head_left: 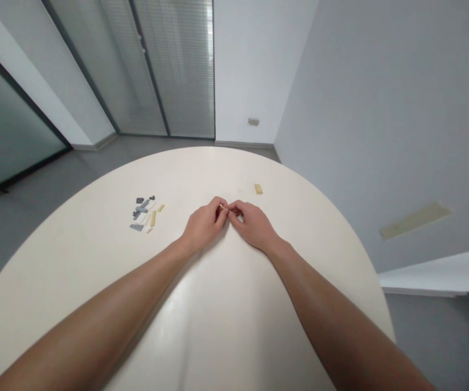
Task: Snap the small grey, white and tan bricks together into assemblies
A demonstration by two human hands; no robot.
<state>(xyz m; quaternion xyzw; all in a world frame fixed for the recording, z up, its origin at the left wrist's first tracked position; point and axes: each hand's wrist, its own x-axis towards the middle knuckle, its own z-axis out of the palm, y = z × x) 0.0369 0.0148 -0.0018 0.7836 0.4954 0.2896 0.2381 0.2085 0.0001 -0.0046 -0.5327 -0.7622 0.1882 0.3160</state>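
My left hand (207, 221) and my right hand (252, 221) meet fingertip to fingertip over the middle of the table. Between the left thumb and fingers a small yellowish piece (222, 207) shows, mostly hidden; it looks like a toy building brick. The right thumb and index finger are pinched together right against it, and whether they grip the same piece or another is covered by the fingers. Just beyond the right hand lie a small white piece (240, 190) and a tan brick piece (258, 189).
On the left of the round white table (218, 326) lies a loose pile of grey, white and yellow building bricks (141, 209). A yellow brick (153, 218) sits at the pile's right side. Behind the table are a glass partition (173, 70) and a wall (373, 108).
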